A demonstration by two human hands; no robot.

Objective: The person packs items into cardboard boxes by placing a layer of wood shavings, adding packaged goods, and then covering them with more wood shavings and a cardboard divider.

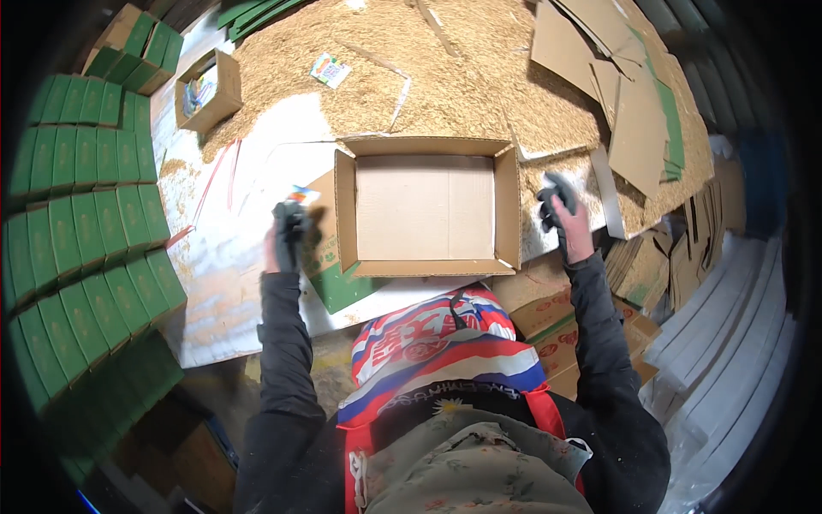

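Note:
An open cardboard box (424, 267) stands in front of me on the white tabletop, its flat pale bottom showing. Left of it, my left hand (289, 233), in a dark glove, is closed on a small colourful printed card (303, 195), whose upper part sticks out beyond the fingers. Under that side of the box lies a flat brown and green cardboard piece (342, 289). To the right of the box my right hand (561, 210), also gloved with some bare skin showing, is raised with loosely bent fingers apart. Nothing shows in it.
A wide layer of golden husks (462, 86) covers the far table, with another colourful card (330, 70) on it. Green boxes (86, 223) are stacked at left. A small open carton (224, 96) stands far left. Flat cardboard sheets (638, 128) lie far right.

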